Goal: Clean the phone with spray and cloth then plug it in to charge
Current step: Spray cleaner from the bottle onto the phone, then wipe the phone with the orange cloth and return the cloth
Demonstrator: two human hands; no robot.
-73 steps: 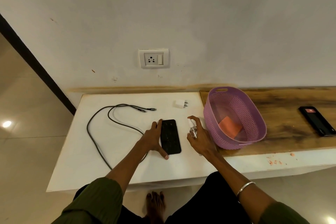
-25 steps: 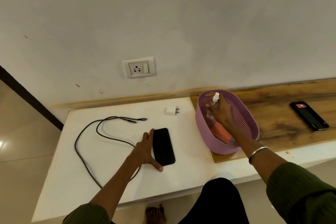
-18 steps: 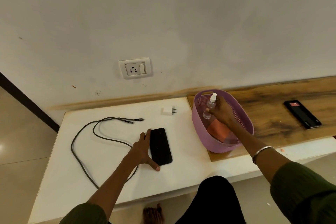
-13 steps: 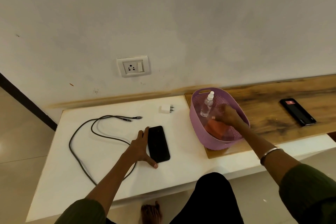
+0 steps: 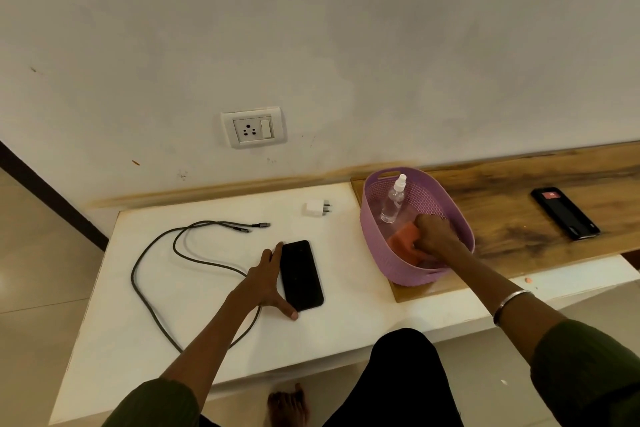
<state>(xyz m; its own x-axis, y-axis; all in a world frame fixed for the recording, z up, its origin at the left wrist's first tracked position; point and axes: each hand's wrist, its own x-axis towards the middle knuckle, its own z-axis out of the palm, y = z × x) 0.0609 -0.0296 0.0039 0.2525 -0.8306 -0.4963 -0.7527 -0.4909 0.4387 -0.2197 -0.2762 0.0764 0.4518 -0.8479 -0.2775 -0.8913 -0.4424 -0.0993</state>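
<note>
The left hand (image 5: pixel 264 282) lies flat on the white table (image 5: pixel 180 333), fingers straight along the black phone's (image 5: pixel 300 275) left edge, thumb at its near corner; the charging cable (image 5: pixel 162 267) loops just left. The right hand (image 5: pixel 434 234) reaches into the purple basket (image 5: pixel 375 253), fingers curled on the orange cloth (image 5: pixel 401 241); the spray bottle (image 5: pixel 393 200) leans behind it; beyond lie the white adapter (image 5: pixel 317 208) and the wall socket (image 5: pixel 252 127).

white table (image 5: pixel 194 354) | phone (image 5: pixel 300 276) | cable (image 5: pixel 152 253) | charger plug (image 5: pixel 316 208) | wooden board (image 5: pixel 519 218)

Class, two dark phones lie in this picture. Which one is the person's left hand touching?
The phone on the white table, beside the left hand. The other phone lies untouched on the wooden shelf, bearing a red patch.
</note>
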